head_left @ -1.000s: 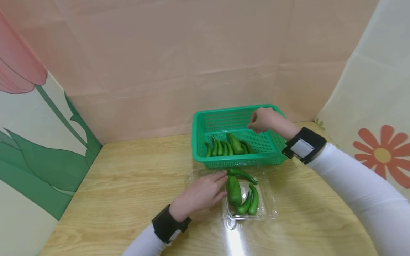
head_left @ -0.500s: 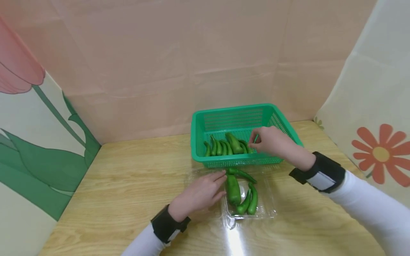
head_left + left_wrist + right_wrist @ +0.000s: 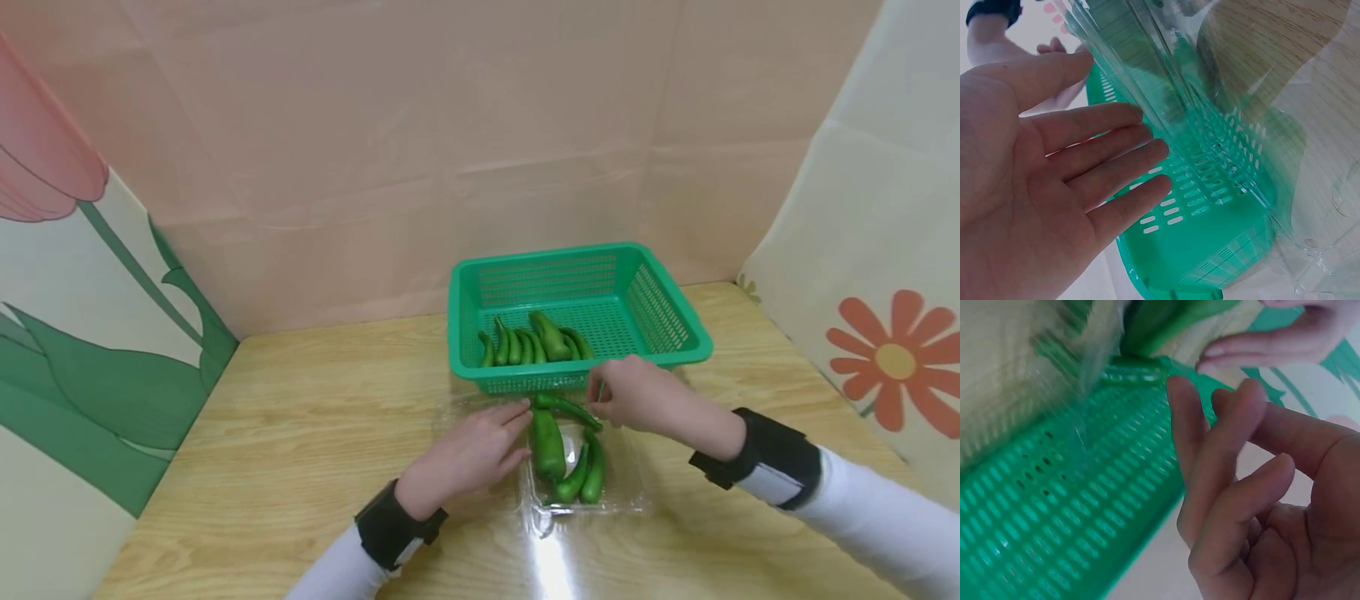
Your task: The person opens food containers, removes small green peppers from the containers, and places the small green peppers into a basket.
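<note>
A clear plastic clamshell box [image 3: 615, 492] lies on the table with several green peppers in it: a thick one [image 3: 548, 446], a long curved one [image 3: 567, 408] along the far side and small ones [image 3: 593, 468] at the near right. My left hand [image 3: 472, 450] is over the box's left part, fingertips beside the thick pepper; in the left wrist view its fingers are straight and hold nothing. Above the far right of the box hovers my right hand [image 3: 637, 396], near the long pepper. Its fingers [image 3: 1229, 450] are loosely bent, with nothing visible between them.
A green plastic basket [image 3: 675, 333] stands right behind the box, with several green peppers [image 3: 551, 337] lined up along its near left side. Wood tabletop [image 3: 300, 417] shows to the left. A pink backdrop [image 3: 337, 167] rises behind.
My right hand has come from above the basket toward me, over its near rim, to the box's far right. My left hand and the peppers stay put.
</note>
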